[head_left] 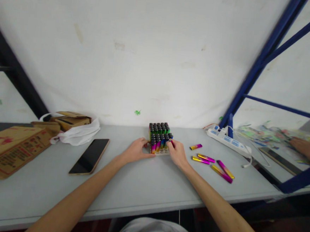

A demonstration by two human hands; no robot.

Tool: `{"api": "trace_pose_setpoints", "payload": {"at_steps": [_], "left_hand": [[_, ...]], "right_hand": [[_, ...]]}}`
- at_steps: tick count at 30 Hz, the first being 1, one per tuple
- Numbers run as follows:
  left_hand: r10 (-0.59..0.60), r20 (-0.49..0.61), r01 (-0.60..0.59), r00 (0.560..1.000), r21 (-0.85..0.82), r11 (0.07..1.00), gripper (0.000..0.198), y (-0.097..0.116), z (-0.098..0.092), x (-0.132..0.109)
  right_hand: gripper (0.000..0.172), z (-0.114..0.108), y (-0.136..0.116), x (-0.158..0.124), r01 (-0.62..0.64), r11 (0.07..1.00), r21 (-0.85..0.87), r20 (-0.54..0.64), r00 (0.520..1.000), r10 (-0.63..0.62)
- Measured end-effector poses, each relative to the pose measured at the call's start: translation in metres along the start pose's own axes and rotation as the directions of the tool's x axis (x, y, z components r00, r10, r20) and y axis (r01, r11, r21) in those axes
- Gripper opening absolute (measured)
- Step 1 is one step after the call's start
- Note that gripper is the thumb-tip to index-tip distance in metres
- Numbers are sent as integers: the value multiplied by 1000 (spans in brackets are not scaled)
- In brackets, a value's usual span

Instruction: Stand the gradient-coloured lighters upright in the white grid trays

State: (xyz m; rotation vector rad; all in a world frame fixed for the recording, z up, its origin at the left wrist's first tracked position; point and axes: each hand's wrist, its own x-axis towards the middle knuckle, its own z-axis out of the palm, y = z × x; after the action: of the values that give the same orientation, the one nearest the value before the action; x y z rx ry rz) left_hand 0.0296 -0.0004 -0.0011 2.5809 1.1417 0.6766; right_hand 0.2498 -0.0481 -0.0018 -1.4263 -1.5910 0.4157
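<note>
Several lighters with black tops and coloured bodies stand upright in close rows in a pale tray, in the middle of the table. My left hand grips the tray's left side, its thumb along the front edge. At the front right corner my right hand is closed, with a bit of reddish purple showing at its fingertips, seemingly a lighter; the fingers hide most of it. Pale holes show in the tray's front row. Right of that hand lie several loose, shiny yellow-and-purple pieces, shaped like lighter bodies.
A black-screened phone lies to the left, near a white plastic bag and cardboard boxes. At right are a white power strip and a blue metal frame. Beyond it, another person's hand is near plastic-wrapped items.
</note>
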Motion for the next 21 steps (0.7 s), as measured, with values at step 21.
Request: {"api": "trace_pose_setpoints", "payload": {"at_steps": [21], "left_hand": [[-3, -10, 3, 1000, -31, 1000, 54, 1, 0, -1]], "right_hand": [[34, -17, -11, -4, 386, 894, -227, 193, 918, -348]]}}
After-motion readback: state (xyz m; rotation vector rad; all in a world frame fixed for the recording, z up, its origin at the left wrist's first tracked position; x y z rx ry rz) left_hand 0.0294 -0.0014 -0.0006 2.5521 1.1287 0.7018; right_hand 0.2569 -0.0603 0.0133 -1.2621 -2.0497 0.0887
